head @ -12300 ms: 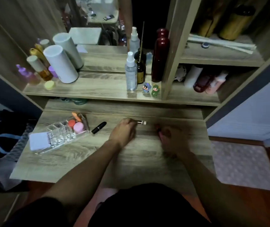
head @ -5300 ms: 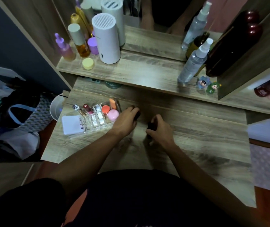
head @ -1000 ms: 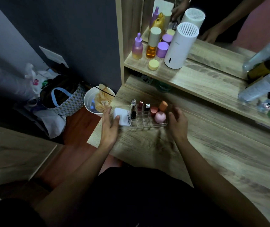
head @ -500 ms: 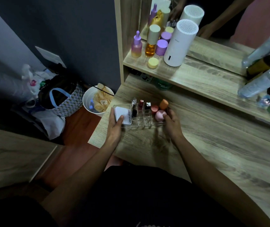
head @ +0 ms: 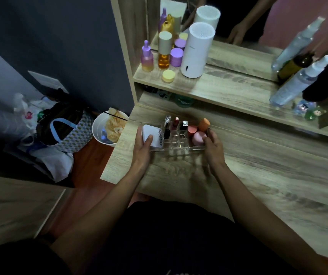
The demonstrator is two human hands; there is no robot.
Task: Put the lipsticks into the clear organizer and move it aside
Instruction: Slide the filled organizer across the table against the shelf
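The clear organizer [head: 179,144] sits near the left end of the wooden desk [head: 268,175]. Several lipsticks [head: 176,124] stand upright in its back compartments, with a white box [head: 155,135], a pink sponge [head: 197,138] and an orange sponge [head: 203,124] beside them. My left hand [head: 142,147] grips the organizer's left end, thumb on the white box. At the right end, my right hand [head: 211,144] holds it with fingers against the wall by the pink sponge.
A shelf [head: 218,86] above the desk carries a white cylinder [head: 196,50], purple and amber bottles [head: 163,52] and spray bottles [head: 296,84]. On the floor to the left stand a white bucket [head: 107,130] and a bag [head: 63,128]. The desk's left edge lies close to the organizer.
Both hands closed in on the organizer's two ends over the last second. The organizer has shifted a little toward the desk's left end.
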